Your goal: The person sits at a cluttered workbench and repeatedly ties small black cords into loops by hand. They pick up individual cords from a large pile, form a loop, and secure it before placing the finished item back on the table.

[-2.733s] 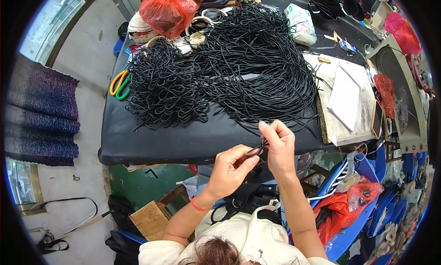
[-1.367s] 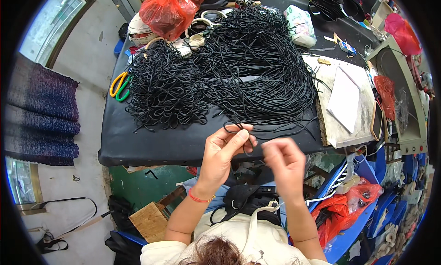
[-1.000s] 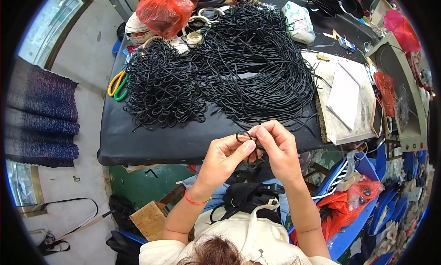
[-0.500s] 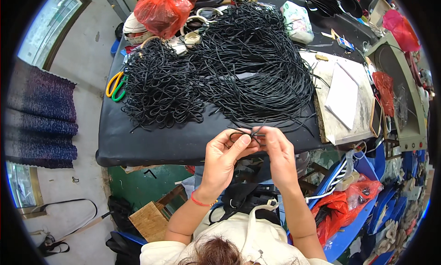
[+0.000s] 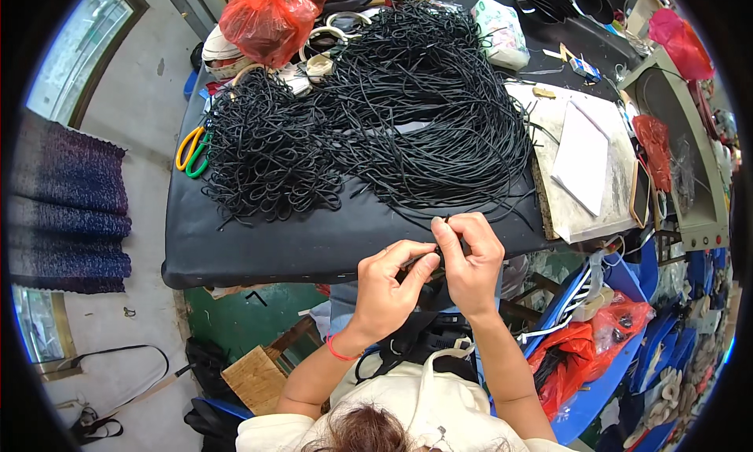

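My left hand (image 5: 386,289) and my right hand (image 5: 472,265) meet just off the table's front edge, thumbs and fingertips pinched on a thin black cord (image 5: 437,250). Only small bits of that cord show between the fingers, and its shape is mostly hidden. Beyond them, a long heap of straight black cords (image 5: 455,154) spreads across the table. To its left lies a pile of looped black cords (image 5: 271,150). Scissors (image 5: 193,150) with one orange and one green handle poke out from the left side of that pile.
A black-covered table (image 5: 235,252) carries the heaps. A red plastic bag (image 5: 276,21) sits at the back left, a tissue pack (image 5: 502,35) at the back. Right of the cords lies a board (image 5: 600,226) with white paper (image 5: 580,162). A blue bin (image 5: 584,421) holding red bags stands at lower right.
Cord loops and ends that stuck out between my fingers are now mostly hidden. My right hand has turned and its thumb now points up; my left hand has moved slightly toward me.
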Action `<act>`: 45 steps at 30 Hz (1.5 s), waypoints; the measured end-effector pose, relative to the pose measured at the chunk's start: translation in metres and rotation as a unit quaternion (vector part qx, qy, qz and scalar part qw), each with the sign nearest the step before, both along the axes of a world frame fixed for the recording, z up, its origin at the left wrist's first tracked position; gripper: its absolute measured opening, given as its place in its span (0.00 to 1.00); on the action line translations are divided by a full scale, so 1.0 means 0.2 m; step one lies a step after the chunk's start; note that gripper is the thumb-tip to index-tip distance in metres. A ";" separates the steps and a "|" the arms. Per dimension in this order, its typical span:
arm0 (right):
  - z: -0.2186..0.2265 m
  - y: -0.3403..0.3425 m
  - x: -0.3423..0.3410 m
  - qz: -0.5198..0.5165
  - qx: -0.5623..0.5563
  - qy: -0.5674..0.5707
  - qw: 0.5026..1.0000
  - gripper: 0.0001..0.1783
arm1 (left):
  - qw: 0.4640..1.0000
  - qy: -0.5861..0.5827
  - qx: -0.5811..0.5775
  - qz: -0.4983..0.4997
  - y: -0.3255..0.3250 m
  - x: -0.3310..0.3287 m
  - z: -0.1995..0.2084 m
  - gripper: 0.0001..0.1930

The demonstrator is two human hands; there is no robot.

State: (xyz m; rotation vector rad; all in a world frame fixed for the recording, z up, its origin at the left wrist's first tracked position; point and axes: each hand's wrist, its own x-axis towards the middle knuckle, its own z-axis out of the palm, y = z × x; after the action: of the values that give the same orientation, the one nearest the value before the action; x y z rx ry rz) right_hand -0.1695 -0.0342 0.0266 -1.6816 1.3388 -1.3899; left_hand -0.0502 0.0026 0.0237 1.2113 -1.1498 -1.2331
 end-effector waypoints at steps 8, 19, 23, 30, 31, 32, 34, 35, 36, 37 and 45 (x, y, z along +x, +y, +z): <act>0.02 -0.04 -0.12 0.116 0.308 -0.249 0.911 0.21 | 0.977 0.198 0.074 -0.038 -0.06 0.10 -0.03 0.06; -0.06 0.00 0.05 -0.015 -0.127 0.157 0.979 0.10 | 0.979 -0.162 -0.054 0.113 -0.03 -0.04 0.03 0.06; -0.03 -0.06 -0.04 0.085 0.238 -0.088 0.963 0.14 | 0.983 0.161 0.084 0.026 -0.05 0.01 -0.06 0.11; -0.02 -0.08 -0.11 0.154 0.360 -0.273 0.879 0.30 | 0.954 0.261 0.146 -0.033 -0.07 0.12 -0.04 0.32; -0.02 -0.08 -0.10 0.155 0.362 -0.283 0.875 0.30 | 0.947 0.286 0.146 -0.035 -0.07 0.12 -0.04 0.33; -0.03 -0.08 -0.10 0.153 0.363 -0.281 0.875 0.30 | 0.947 0.285 0.147 -0.033 -0.07 0.12 -0.04 0.31; -0.04 -0.08 -0.10 0.147 0.366 -0.277 0.876 0.30 | 0.947 0.285 0.147 -0.028 -0.07 0.12 -0.05 0.27; -0.04 -0.07 -0.09 0.147 0.365 -0.273 0.878 0.29 | 0.958 0.251 0.134 -0.026 -0.07 0.12 -0.05 0.24; -0.04 -0.07 -0.09 0.148 0.364 -0.268 0.880 0.29 | 0.969 0.217 0.120 -0.024 -0.07 0.10 -0.05 0.21; -0.04 -0.06 -0.08 0.148 0.362 -0.263 0.882 0.28 | 0.977 0.182 0.106 -0.022 -0.07 0.09 -0.06 0.18; -0.06 -0.07 -0.11 0.061 0.148 0.018 0.987 0.08 | 0.992 0.041 -0.016 0.120 -0.14 0.27 0.04 0.07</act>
State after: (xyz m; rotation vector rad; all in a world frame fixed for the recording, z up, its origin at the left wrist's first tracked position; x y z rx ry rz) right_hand -0.1910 -0.0486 0.0151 -1.5639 1.3631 -1.0390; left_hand 0.0035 -0.0264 0.0323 1.2238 -0.9313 -1.0681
